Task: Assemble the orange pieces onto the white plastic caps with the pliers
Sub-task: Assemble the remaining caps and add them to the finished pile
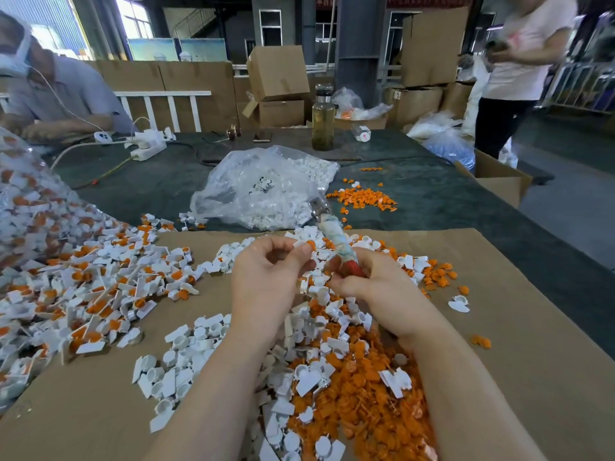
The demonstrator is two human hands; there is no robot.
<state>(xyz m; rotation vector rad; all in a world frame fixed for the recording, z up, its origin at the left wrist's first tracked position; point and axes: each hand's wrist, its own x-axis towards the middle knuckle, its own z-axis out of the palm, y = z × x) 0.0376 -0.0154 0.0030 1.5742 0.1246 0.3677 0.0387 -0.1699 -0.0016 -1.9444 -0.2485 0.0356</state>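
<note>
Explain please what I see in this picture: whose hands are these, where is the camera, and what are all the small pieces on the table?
There is one picture, taken by a camera worn on a person's head, looking down at their own two hands. The left hand pinches a white plastic cap with an orange piece in its fingers. The right hand grips the pliers, whose handles are wrapped in tape and whose metal tip points away. On the brown cardboard sheet lie loose white caps, a heap of orange pieces, and, at the left, a pile of assembled caps. Behind is a clear bag of white parts.
</note>
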